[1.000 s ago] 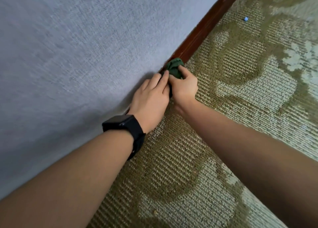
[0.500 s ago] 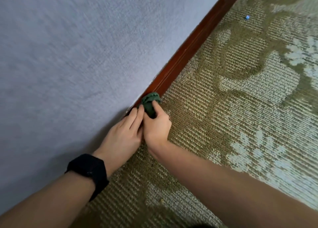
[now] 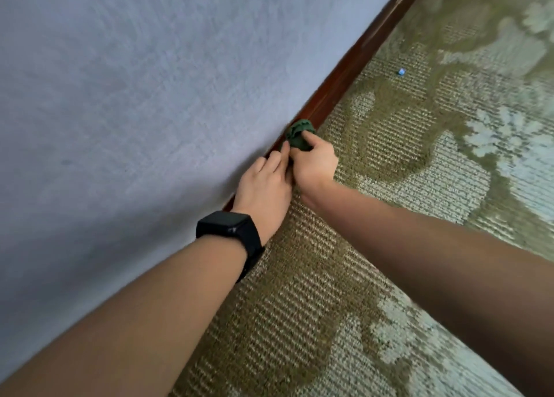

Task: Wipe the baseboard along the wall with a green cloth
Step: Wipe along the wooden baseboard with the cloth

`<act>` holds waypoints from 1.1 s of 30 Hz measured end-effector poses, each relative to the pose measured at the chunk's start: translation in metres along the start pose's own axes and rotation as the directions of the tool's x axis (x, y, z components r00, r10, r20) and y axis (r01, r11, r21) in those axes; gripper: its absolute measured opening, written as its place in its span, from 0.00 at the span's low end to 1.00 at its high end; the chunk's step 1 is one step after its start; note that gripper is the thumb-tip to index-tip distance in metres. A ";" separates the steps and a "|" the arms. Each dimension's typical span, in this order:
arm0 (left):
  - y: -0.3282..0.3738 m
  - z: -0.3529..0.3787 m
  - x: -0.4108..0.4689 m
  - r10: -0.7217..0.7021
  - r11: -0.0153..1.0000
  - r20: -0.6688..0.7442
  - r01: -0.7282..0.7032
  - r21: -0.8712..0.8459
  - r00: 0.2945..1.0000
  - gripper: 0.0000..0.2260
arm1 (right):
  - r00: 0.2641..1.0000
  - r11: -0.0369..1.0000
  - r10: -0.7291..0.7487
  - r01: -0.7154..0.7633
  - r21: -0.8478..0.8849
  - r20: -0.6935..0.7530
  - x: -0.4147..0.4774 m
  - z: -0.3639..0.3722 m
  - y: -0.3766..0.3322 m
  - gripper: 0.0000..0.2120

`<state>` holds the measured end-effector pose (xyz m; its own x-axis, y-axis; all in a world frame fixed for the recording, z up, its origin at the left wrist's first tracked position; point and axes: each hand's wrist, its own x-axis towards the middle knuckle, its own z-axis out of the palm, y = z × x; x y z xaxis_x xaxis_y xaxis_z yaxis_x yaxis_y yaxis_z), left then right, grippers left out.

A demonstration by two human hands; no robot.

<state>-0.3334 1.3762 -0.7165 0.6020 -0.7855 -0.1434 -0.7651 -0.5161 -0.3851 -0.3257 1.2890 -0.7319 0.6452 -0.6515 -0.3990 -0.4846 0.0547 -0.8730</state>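
A bunched dark green cloth [image 3: 299, 135] is pressed against the dark reddish-brown baseboard [image 3: 353, 66], which runs diagonally from the upper right down behind my hands. My right hand [image 3: 314, 164] grips the cloth from the carpet side, thumb on top. My left hand [image 3: 265, 186], with a black watch on the wrist, lies along the baseboard just behind it, fingertips touching the cloth. The baseboard below my left hand is hidden by my arm.
A pale grey textured wall [image 3: 150, 96] fills the left. An olive and pale green patterned carpet [image 3: 389, 156] covers the floor on the right. A small blue speck [image 3: 401, 72] lies on the carpet near the baseboard further along.
Both hands and the cloth slid back down the baseboard toward me, then forward up along it again. The view has shifted with them.
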 end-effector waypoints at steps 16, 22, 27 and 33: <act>0.012 -0.010 -0.044 -0.113 0.986 0.012 0.114 -0.118 0.994 0.23 | 0.994 0.998 0.035 -0.030 -0.048 0.103 -0.048 -0.002 0.003 0.18; 0.006 0.000 -0.096 -0.047 0.995 0.109 0.056 -0.085 0.993 0.22 | 0.987 0.995 0.095 -0.095 -0.009 0.133 -0.094 0.020 0.024 0.16; 0.005 -0.008 -0.113 -0.126 0.966 0.033 0.130 -0.224 0.992 0.26 | 0.998 1.000 0.028 -0.028 0.012 0.060 -0.116 0.011 0.011 0.14; -0.001 -0.074 -0.127 -0.074 0.959 -0.109 0.040 -0.279 0.991 0.22 | 0.997 0.995 0.062 -0.058 0.086 -0.040 -0.155 -0.034 -0.027 0.14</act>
<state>-0.4263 1.4515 -0.6304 0.6280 -0.7781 -0.0140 -0.7735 -0.6222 -0.1206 -0.4326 1.3621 -0.6371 0.5898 -0.6768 -0.4405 -0.4688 0.1571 -0.8692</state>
